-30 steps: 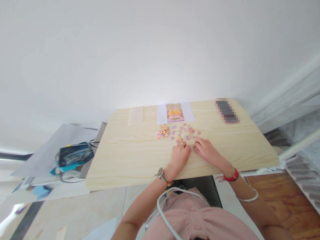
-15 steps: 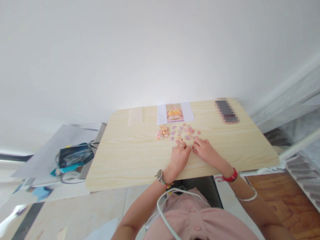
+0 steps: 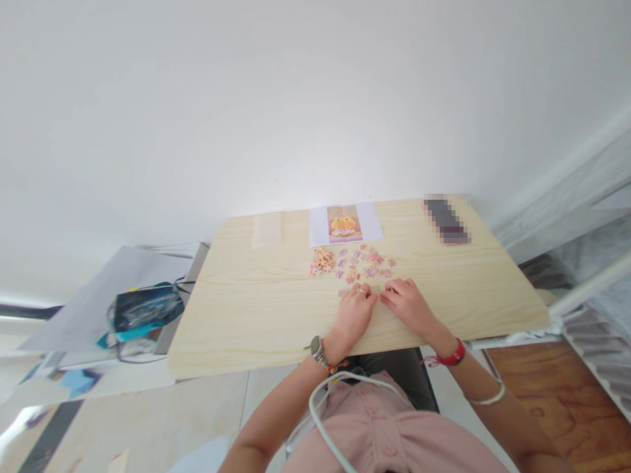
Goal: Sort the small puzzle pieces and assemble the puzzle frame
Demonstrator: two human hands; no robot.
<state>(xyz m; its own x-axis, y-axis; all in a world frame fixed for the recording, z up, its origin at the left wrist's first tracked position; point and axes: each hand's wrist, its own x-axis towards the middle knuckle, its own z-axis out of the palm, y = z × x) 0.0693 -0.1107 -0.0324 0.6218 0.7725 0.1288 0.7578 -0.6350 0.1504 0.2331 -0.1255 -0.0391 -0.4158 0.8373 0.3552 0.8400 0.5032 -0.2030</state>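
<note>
Left hand (image 3: 355, 312): palm down at the wood-grain tabletop (image 3: 236, 309), fingers bent and close together, with only a narrow opening; ring on one finger; grip on any piece impossible to tell, contact zone covered by the fingers

Right hand (image 3: 408, 303): palm down, just beside the left, fingers bent inward and nearly together; grip likewise impossible to tell

Between the two sets of fingertips: small green patch (image 3: 378, 288), flat on the tabletop, outline too small to read. Beside the left fingers, partly covered: pale pink section (image 3: 342, 293)

At the left wrist: watch (image 3: 316, 344) and beaded bracelet (image 3: 329, 368). At the right wrist: red bracelet (image 3: 453, 355), with white bangle (image 3: 488, 399) farther up the forearm

Directly beyond the hands: loose jigsaw pieces (image 3: 371, 260), pink, purple and yellowish, spread flat. Immediately left of these: compact heap of orange jigsaw pieces (image 3: 321, 261)

Beyond the pieces, near the wall (image 3: 315, 98): white sheet (image 3: 319, 226) with printed orange pumpkin-like figure (image 3: 344, 223) on pink. Toward the far left corner: pale rectangular sheet (image 3: 267, 229). Toward the far right corner: pixelated phone (image 3: 446, 220)

Off the left edge of the tabletop: dark blue and teal bag (image 3: 148, 307). On the near side, across the pink shirt (image 3: 389, 427): white cable (image 3: 320, 424)
</note>
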